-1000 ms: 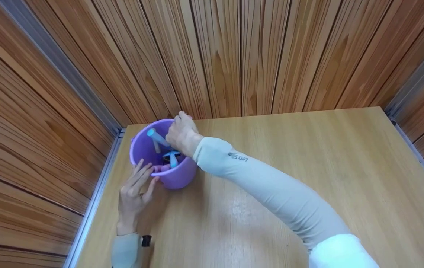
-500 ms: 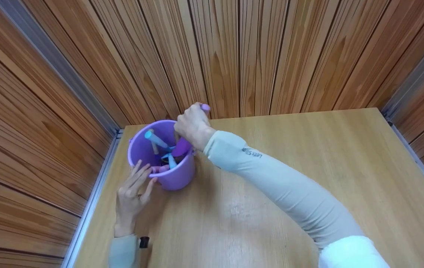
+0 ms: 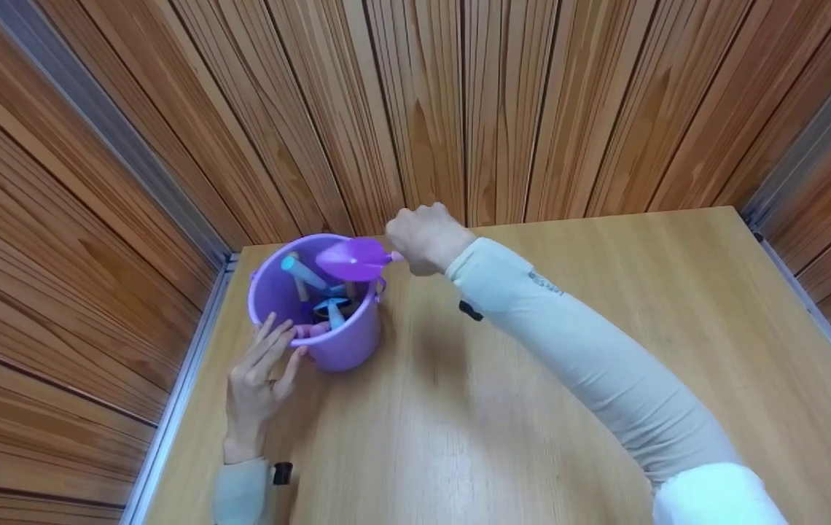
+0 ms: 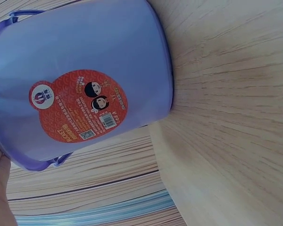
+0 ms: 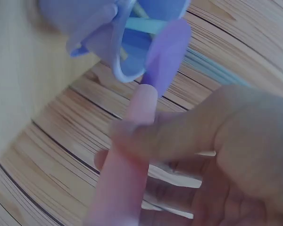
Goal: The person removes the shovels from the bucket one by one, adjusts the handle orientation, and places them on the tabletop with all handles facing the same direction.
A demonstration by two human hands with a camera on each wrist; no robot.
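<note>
A purple bucket [image 3: 346, 350] stands upright at the table's back left, a red sticker [image 4: 80, 106] on its side. My left hand [image 3: 254, 383] holds its near rim, fingers over the edge and thumb outside. My right hand [image 3: 426, 239] grips a toy shovel by its pink handle [image 5: 125, 174]. The shovel's purple blade [image 3: 354, 259] is over the bucket's right rim, pointing left. Inside the bucket lie a light blue handle [image 3: 305, 273], a smaller blue tool [image 3: 335, 313] and a pink piece [image 3: 309, 330]; their lower parts are hidden.
The wooden table [image 3: 532, 350] extends to the right of the bucket. Wood-panelled walls [image 3: 430, 109] rise behind and at both sides, with a metal rail [image 3: 186, 397] along the left edge. The bucket's handle [image 5: 92, 28] hangs at its side.
My right hand has risen out of the bucket and moved right, bringing the shovel up so its purple blade shows above the rim. My left hand has stayed at the near rim.
</note>
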